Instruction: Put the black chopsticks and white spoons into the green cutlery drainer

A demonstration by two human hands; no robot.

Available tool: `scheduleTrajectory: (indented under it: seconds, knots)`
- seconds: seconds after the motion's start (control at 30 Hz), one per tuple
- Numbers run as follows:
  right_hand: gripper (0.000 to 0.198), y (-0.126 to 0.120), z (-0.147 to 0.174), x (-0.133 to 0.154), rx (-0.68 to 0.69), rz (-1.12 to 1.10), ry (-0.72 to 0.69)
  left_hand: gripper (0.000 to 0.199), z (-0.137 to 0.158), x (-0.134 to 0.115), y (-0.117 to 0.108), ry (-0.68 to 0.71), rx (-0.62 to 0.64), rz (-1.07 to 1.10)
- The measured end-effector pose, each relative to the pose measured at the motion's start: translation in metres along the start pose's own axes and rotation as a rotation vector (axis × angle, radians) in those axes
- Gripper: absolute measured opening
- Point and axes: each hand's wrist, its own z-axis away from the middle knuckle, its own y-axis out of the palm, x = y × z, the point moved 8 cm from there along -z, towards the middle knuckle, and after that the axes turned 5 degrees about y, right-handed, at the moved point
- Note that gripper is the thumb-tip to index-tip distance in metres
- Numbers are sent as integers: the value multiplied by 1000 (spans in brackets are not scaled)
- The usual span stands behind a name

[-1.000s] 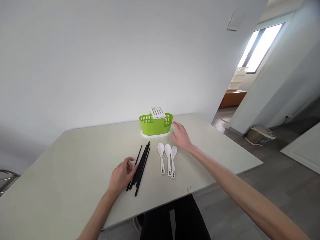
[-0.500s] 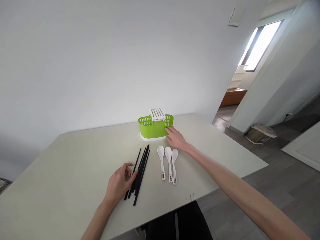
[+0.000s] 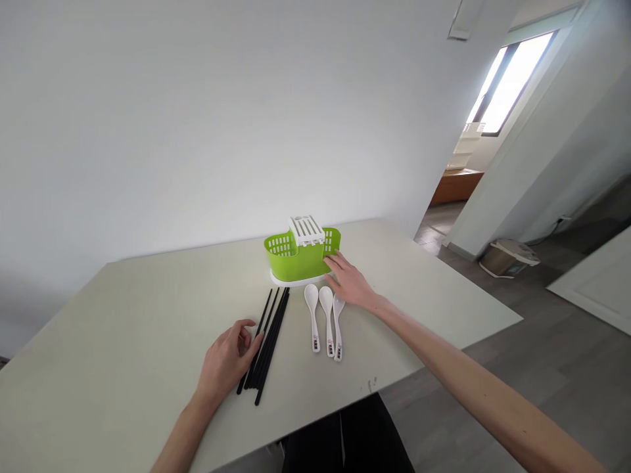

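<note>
A green slotted cutlery basket point(image 3: 290, 259) with a white insert point(image 3: 306, 230) stands on a white base at the far middle of the pale table point(image 3: 148, 315). My right hand point(image 3: 351, 282) lies flat with its fingertips against the basket's right front side, over the bowl of the rightmost spoon. Three white spoons point(image 3: 325, 318) lie side by side in front of the basket. A bundle of black chopsticks point(image 3: 266, 341) lies to their left. My left hand point(image 3: 227, 358) rests on the table, fingers curled, touching the chopsticks' near ends.
A white wall runs behind the table. To the right the table edge drops to a grey floor, with a round bin point(image 3: 507, 257) by a wall corner and a doorway with a bright window point(image 3: 513, 82) beyond.
My right hand has come from the basket's right end to its front side, and the basket has slid toward me and the spoons. My left hand stays at the chopsticks.
</note>
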Motion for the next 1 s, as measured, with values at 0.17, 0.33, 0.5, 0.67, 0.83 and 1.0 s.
scheduleTrajectory:
  seconds: [0.17,0.33,0.5,0.67,0.83,1.0]
  knots:
    - [58,-3,6,1,29,-54,14,40,-1,-1,-1,9,-13,-3]
    - [63,-11,24,-6,-21,-155,71,39,-1,1,0,-5,-8,2]
    - [65,-16,52,-39,-131,-245,166,37,0,1,-3,-14,-33,4]
    - [57,-14,73,-97,-269,-438,393,36,0,-1,-3,-4,-48,-23]
    - [44,-12,86,-130,-367,-539,555,39,-2,-1,-3,-9,-43,-42]
    - [36,-14,90,-129,-381,-615,581,38,-3,0,-1,-15,-27,-53]
